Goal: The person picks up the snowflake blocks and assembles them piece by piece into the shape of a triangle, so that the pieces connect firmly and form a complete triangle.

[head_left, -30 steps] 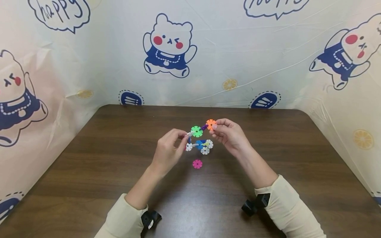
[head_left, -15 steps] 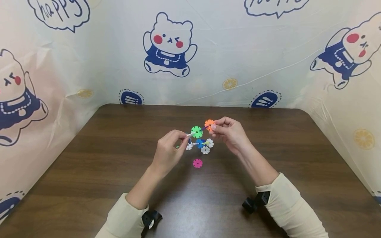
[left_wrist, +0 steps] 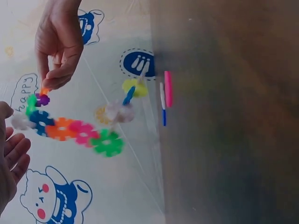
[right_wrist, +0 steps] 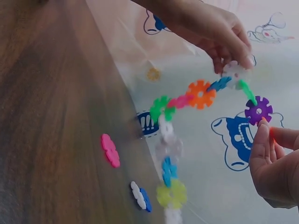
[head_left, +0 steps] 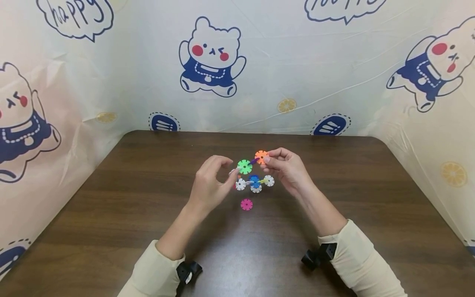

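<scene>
A chain of coloured, slotted plastic discs hangs in the air above the table. My right hand [head_left: 286, 167] pinches the orange disc [head_left: 261, 157] at its upper end. A purple disc [right_wrist: 259, 111] and a green disc [head_left: 244, 166] follow, then a white disc [right_wrist: 236, 72]. My left hand [head_left: 210, 181] is beside that white disc, thumb and forefinger spread apart; the thumb is close to it, and contact is unclear. The rest droops in a curve: blue, orange [right_wrist: 201, 94], pink, another green [right_wrist: 162, 109], white, blue and yellow [right_wrist: 171, 193] discs, blurred in the left wrist view.
Loose on the brown table [head_left: 245, 255] are a pink disc [head_left: 246, 204], a white disc [right_wrist: 138, 195] and a blue disc [right_wrist: 146, 199]. A printed cloth [head_left: 267, 62] stands behind the table. Both wrists carry small black cameras.
My left forefinger has lifted away from the thumb, no longer pinching the white disc. The drooping part of the chain has swung to the right. My right hand has barely moved.
</scene>
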Demonstrator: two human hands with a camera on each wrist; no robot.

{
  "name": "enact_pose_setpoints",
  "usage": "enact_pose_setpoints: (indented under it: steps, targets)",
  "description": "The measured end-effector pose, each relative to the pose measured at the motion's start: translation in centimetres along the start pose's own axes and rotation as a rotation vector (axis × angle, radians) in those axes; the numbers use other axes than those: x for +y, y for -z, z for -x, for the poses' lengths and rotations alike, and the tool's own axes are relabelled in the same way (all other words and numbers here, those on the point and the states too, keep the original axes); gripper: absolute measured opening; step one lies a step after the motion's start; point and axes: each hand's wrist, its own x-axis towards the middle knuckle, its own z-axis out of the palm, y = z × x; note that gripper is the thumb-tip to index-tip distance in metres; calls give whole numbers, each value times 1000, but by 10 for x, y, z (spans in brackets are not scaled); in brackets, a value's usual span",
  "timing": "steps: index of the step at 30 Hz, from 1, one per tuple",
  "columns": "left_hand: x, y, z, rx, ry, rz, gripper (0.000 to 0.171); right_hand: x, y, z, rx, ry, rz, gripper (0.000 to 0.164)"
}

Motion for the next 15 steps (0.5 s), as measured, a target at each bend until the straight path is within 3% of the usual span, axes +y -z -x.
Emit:
enact_pose_setpoints:
  steps: [8, 15]
  targets:
    - [8, -12, -7, -55, 22, 4, 26, 9, -9, 5, -28, 12, 26, 9]
    - [10, -15, -5, -56, 34, -3, 24, 8, -14, 10, -35, 48, 47, 9]
